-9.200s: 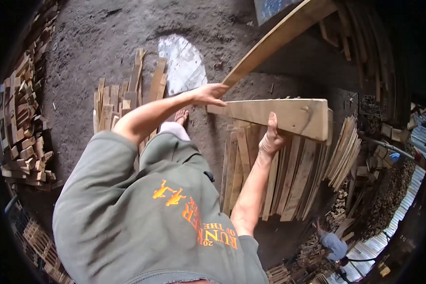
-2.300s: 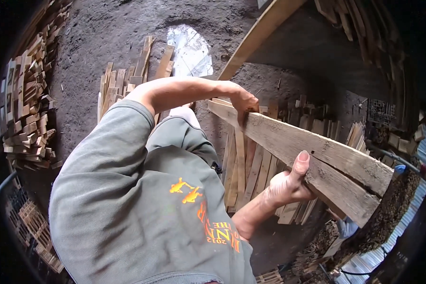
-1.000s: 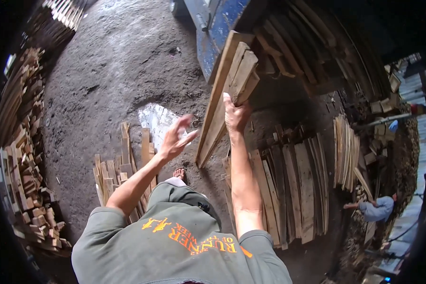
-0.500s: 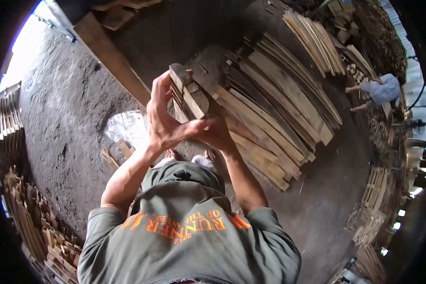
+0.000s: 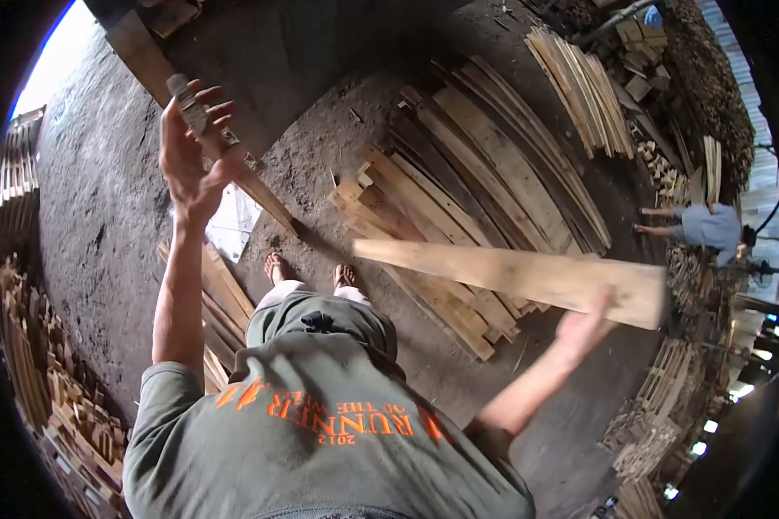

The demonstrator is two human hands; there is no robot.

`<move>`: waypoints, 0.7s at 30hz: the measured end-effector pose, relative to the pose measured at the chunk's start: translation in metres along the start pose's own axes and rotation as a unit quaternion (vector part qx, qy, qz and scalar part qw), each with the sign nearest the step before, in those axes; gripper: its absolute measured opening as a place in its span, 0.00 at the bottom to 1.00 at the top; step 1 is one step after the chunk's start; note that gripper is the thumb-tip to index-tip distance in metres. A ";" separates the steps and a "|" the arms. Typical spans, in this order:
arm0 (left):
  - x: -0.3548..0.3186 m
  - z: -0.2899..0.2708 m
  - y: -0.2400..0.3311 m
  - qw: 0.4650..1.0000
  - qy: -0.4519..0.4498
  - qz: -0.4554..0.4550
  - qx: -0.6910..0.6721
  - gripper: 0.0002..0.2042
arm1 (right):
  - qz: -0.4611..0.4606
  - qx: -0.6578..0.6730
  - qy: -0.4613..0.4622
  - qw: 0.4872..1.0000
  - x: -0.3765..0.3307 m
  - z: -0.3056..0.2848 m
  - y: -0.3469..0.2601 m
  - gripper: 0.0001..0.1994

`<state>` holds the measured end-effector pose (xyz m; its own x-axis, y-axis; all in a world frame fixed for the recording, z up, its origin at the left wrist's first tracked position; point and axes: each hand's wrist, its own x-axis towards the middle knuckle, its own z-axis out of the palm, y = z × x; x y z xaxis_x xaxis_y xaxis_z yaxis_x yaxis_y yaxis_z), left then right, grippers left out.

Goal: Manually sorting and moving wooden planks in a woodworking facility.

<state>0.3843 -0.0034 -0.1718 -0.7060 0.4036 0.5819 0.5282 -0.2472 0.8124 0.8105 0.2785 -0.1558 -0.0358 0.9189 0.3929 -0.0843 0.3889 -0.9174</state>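
A pale wooden plank lies across the view to my right, its wide end at the far right and its narrower end near the middle. My right hand grips its near edge close to the wide end, thumb on top; the fingers beneath are hidden. Out to the left, my left hand is raised with its fingers apart and slightly curled. Grey material shows at its fingers, perhaps a finger wrap; I cannot make it out clearly. Behind this hand runs a long brown board.
A broad stack of long planks lies on the dirt floor, partly under the held plank. More boards stand at the upper right, with another person close by. Wood offcuts are piled at the lower left. Planks lie beside my legs.
My hands were together around a piece of wood in front of me. They have parted: the right swung out to the right with the plank, and the left moved left and came off the wood.
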 end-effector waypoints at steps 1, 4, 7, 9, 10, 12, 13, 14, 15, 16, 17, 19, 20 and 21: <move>-0.007 -0.005 0.003 1.000 0.019 -0.013 0.018 0.44 | -0.020 0.020 -0.097 0.995 0.029 0.001 -0.019 0.30; -0.029 -0.015 0.012 0.999 0.044 -0.006 0.027 0.43 | -0.045 -0.037 -0.169 0.984 0.097 0.037 -0.059 0.22; -0.052 -0.026 0.024 0.999 0.036 0.037 0.002 0.43 | -0.102 -0.233 -0.253 0.934 0.147 0.110 -0.049 0.15; -0.065 -0.031 0.031 0.998 0.062 0.014 0.012 0.45 | -0.208 -0.310 -0.287 0.882 0.169 0.184 0.002 0.15; -0.071 -0.033 0.036 0.997 0.073 -0.006 0.024 0.45 | -0.202 -0.357 -0.331 0.850 0.181 0.219 0.028 0.16; -0.081 -0.036 0.042 0.994 0.096 -0.031 0.052 0.48 | -0.174 -0.403 -0.361 0.823 0.173 0.279 0.100 0.15; -0.086 -0.037 0.045 0.993 0.100 -0.034 0.050 0.49 | -0.116 -0.481 -0.402 0.770 0.164 0.301 0.137 0.22; -0.090 -0.039 0.047 0.993 0.105 -0.032 0.048 0.49 | -0.107 -0.512 -0.439 0.730 0.144 0.315 0.174 0.27; -0.093 -0.041 0.049 0.992 0.114 -0.031 0.046 0.50 | -0.154 -0.432 -0.414 0.786 0.105 0.323 0.214 0.31; -0.099 -0.043 0.052 0.989 0.129 -0.050 0.043 0.52 | -0.124 -0.371 -0.416 0.821 0.064 0.330 0.247 0.36; -0.103 -0.047 0.054 0.989 0.127 -0.052 0.048 0.52 | -0.079 -0.300 -0.477 0.822 0.016 0.325 0.276 0.34; -0.113 -0.055 0.060 0.986 0.141 -0.066 0.055 0.53 | 0.149 -0.204 -0.633 0.732 -0.078 0.313 0.314 0.28; -0.116 -0.061 0.063 0.987 0.133 -0.066 0.061 0.53 | 0.109 -0.239 -0.721 0.641 -0.110 0.291 0.323 0.29; -0.120 -0.066 0.066 0.984 0.144 -0.077 0.066 0.53 | 0.088 -0.257 -0.761 0.588 -0.143 0.269 0.326 0.29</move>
<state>0.4731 -0.1265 -0.1856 -0.8771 0.1552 0.4545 0.4479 -0.0776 0.8907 0.5207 0.2560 -0.4938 -0.8825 -0.0241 -0.4696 0.3535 0.6247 -0.6963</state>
